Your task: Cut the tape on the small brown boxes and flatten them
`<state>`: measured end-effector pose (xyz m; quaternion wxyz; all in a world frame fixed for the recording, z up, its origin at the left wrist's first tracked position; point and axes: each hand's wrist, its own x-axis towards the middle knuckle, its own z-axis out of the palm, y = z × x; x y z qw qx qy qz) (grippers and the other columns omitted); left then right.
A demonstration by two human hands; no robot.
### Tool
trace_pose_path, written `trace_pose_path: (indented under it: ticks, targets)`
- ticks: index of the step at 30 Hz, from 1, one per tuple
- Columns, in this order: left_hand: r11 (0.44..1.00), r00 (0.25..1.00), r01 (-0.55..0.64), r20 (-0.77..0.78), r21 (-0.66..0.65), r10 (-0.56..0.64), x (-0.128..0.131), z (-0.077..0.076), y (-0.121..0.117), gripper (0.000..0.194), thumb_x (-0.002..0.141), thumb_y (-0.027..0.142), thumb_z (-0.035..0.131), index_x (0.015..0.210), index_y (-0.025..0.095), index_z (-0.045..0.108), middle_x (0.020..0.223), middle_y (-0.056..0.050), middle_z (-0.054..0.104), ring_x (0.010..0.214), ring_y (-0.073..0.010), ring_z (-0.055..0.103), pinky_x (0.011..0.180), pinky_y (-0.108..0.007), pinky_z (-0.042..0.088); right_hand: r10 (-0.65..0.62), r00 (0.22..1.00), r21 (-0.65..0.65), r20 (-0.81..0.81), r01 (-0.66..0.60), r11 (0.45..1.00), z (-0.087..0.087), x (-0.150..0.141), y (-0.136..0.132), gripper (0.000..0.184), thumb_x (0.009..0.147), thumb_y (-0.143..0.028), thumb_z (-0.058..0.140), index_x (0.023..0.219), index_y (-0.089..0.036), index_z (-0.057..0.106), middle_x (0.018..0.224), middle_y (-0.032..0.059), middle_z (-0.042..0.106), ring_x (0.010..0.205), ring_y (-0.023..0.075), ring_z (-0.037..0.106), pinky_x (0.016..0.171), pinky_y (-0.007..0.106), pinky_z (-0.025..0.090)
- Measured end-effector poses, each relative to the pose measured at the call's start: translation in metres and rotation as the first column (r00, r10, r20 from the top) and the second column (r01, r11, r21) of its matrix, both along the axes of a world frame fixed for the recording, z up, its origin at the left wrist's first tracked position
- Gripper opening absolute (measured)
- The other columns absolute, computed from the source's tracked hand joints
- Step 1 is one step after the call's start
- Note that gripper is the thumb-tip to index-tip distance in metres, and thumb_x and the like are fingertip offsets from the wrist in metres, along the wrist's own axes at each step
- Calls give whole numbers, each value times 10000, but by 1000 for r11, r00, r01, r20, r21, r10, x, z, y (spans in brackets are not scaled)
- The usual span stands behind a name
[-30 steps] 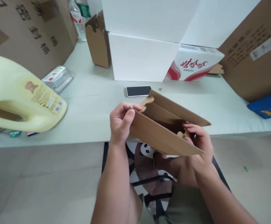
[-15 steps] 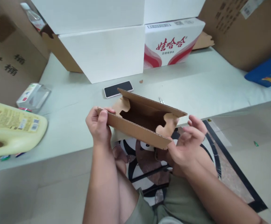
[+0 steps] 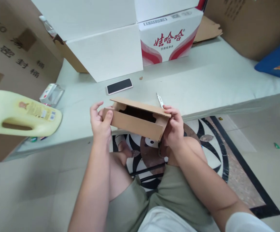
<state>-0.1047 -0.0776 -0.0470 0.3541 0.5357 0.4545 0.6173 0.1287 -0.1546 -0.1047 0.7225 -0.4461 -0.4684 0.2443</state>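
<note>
A small brown cardboard box is held over the near edge of the table, its long flaps partly closed over a dark opening. My left hand grips the box's left end, thumb on the front panel. At the right end, my right hand is wrapped round the corner, with fingertips on the far flap. Just beyond the box lies a utility knife. A smartphone rests face up farther back, near a scrap of cardboard.
White cartons and a red-and-white carton stand at the back of the table. To the left are a yellow jug, a clear plastic container and a big cardboard box. A blue container sits at the right.
My right hand, earlier spread beside the box, has closed on its right end. The box's end flaps have folded inward and its opening has narrowed. My view has shifted slightly.
</note>
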Motion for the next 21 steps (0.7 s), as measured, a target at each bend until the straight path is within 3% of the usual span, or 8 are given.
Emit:
trace_pose_path:
  ticks: [2, 5, 8, 10, 13, 16, 18, 21]
  targets:
    - [1000, 990, -9, -143, 24, 12, -1, -1, -4, 685, 654, 688, 865, 1160, 278, 654, 1157, -78, 712, 1145, -254, 682, 1049, -419, 524, -26, 997, -20, -72, 24, 999, 0, 0, 3, 222, 917, -406, 421, 858, -257, 575, 1189, 95, 633, 1239, 294, 620, 1088, 545, 483]
    - [999, 944, 29, -329, 20, -21, -6, 0, -9, 537, 758, 696, 784, 1065, 256, 774, 1381, -118, 673, 1351, -304, 600, 1188, -478, 444, -47, 998, -69, -50, 44, 997, 4, 0, 2, 200, 886, -397, 520, 753, -247, 518, 1119, 88, 656, 1198, 298, 634, 1100, 550, 461]
    - [999, 911, 50, -409, 3, -44, -12, 1, -16, 445, 844, 643, 725, 1028, 251, 827, 1361, -117, 707, 1328, -304, 630, 1211, -506, 434, -49, 999, -68, 24, 50, 996, 11, -1, -1, 175, 910, -404, 562, 826, -251, 561, 1098, 90, 664, 1172, 289, 638, 1074, 517, 479]
    - [1000, 905, 14, -426, 3, -11, -16, 0, -21, 429, 854, 608, 727, 1056, 245, 832, 1335, -115, 729, 1313, -303, 646, 1221, -514, 430, -24, 999, -69, 32, 27, 997, 12, -1, -2, 190, 935, -427, 572, 1023, -262, 609, 1153, 95, 669, 1170, 273, 642, 1069, 490, 491]
    - [997, 911, -80, -406, 1, 73, -22, -3, -24, 420, 842, 573, 750, 1076, 233, 827, 1314, -106, 745, 1327, -298, 641, 1242, -498, 412, 16, 1000, -87, -24, -18, 996, 6, -1, 2, 417, 959, -530, 524, 1290, -278, 546, 1325, 113, 642, 1276, 265, 613, 1132, 490, 470]
    - [982, 948, -185, -272, -45, 166, -30, -9, -20, 458, 836, 575, 746, 1110, 212, 799, 1302, -109, 746, 1290, -283, 663, 1186, -458, 483, 42, 996, -278, -82, -64, 958, -7, -2, 12, 513, 958, -624, 459, 1309, -259, 539, 1441, 136, 599, 1406, 290, 536, 1196, 539, 422]
    - [963, 963, -239, -153, -121, 220, -35, -12, -14, 513, 817, 595, 747, 1162, 215, 761, 1317, -112, 732, 1233, -277, 688, 1049, -420, 582, 155, 979, -418, -135, -198, 886, -14, -5, 18, 579, 945, -675, 461, 1340, -257, 527, 1461, 146, 602, 1404, 308, 548, 1177, 575, 444]
    - [941, 966, -257, -47, -222, 253, -39, -13, -9, 572, 779, 629, 744, 1211, 255, 708, 1331, -100, 714, 1139, -258, 710, 790, -321, 625, 348, 919, -374, -185, -394, 840, -15, -11, 20, 744, 915, -778, 450, 1476, -289, 420, 1478, 139, 617, 1388, 312, 582, 1152, 600, 476]
